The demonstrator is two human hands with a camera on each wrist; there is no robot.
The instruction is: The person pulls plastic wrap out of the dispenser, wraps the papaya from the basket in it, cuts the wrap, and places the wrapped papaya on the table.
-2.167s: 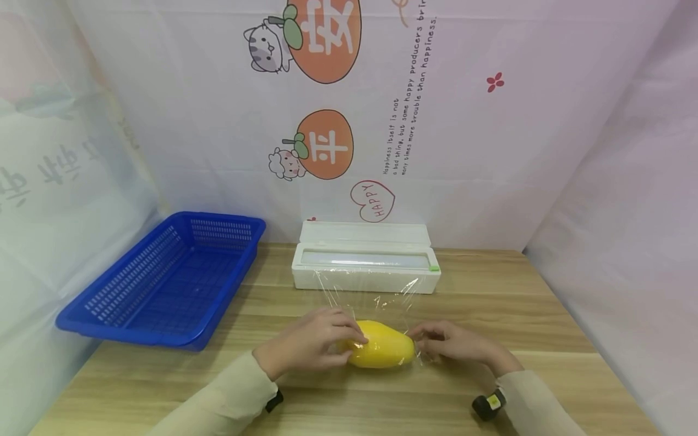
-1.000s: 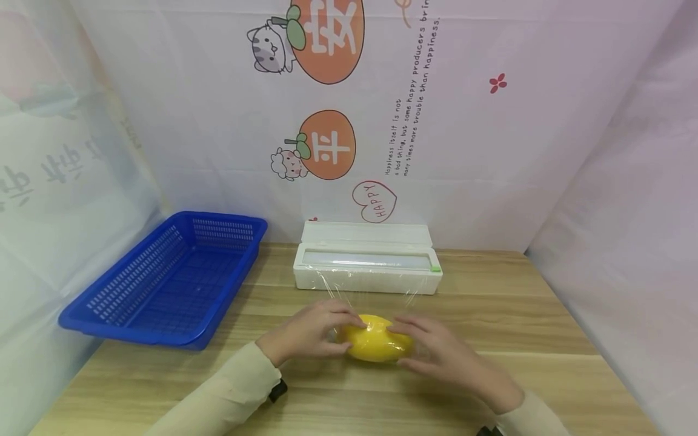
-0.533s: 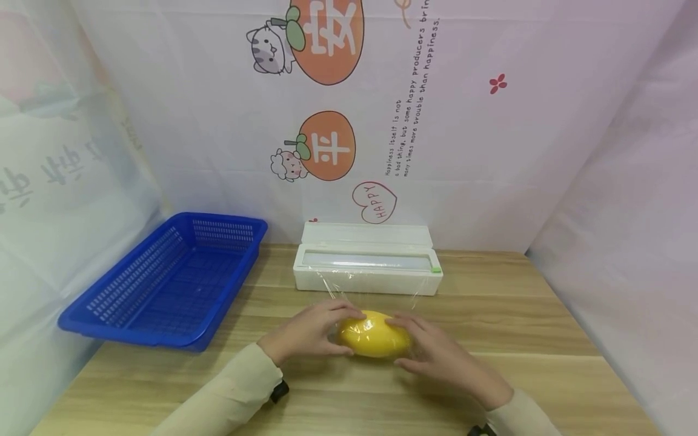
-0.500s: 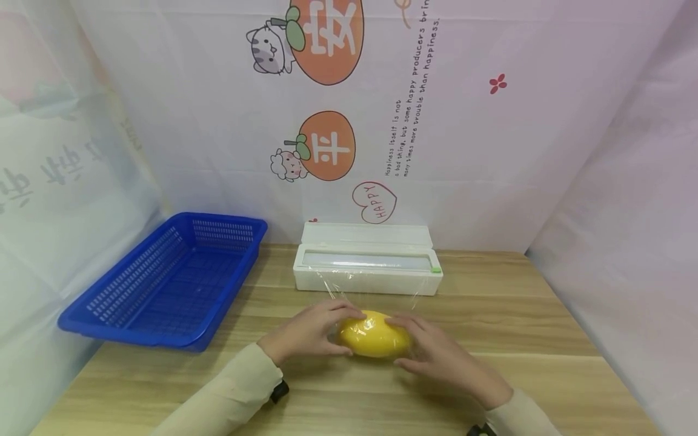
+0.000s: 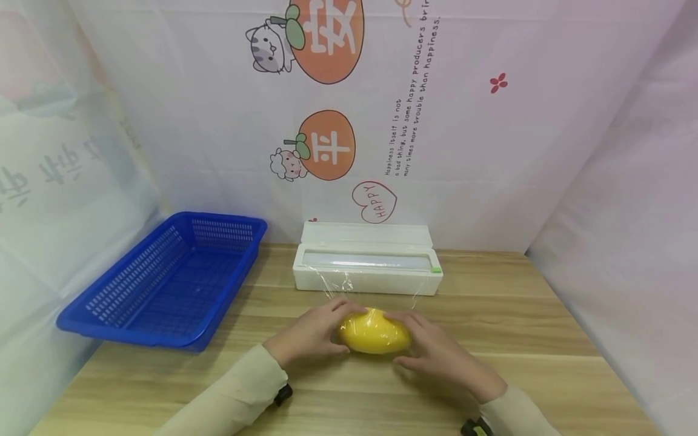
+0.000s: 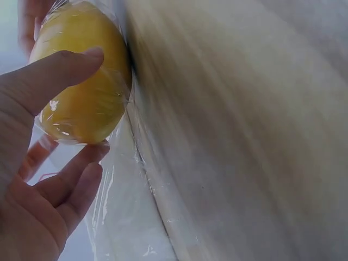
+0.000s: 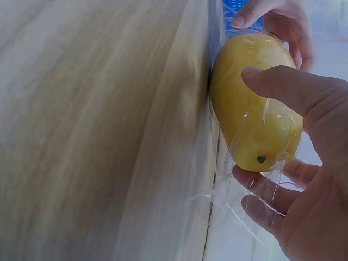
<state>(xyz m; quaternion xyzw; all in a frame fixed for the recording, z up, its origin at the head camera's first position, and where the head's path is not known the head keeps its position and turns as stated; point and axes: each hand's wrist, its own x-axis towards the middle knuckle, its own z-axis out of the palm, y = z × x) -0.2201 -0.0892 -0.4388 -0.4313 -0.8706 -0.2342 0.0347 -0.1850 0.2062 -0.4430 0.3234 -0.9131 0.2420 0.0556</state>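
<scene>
A yellow oval fruit point(image 5: 375, 332) with a small dark green stem spot lies on the table, wrapped in clear cling film point(image 7: 266, 122). My left hand point(image 5: 313, 330) grips its left end, thumb on the near side and fingers over the far side. From the right, my right hand point(image 5: 436, 351) holds the other end in the same way. Loose film hangs past the fruit's end by the right fingers. Behind the fruit, the film stretches back to a white cling film box point(image 5: 365, 281) with its lid up and a roll inside.
A blue plastic basket point(image 5: 229, 297) stands at the left of the wooden table point(image 5: 491, 303). A green slider point(image 5: 435, 269) sits at the box's right front edge. Printed white cloth point(image 5: 463, 151) hangs behind and at both sides.
My right hand has come from pinching film at the fruit's right end to gripping the fruit. The fruit has rolled slightly away toward the box, with both hands following, and the film between has shortened.
</scene>
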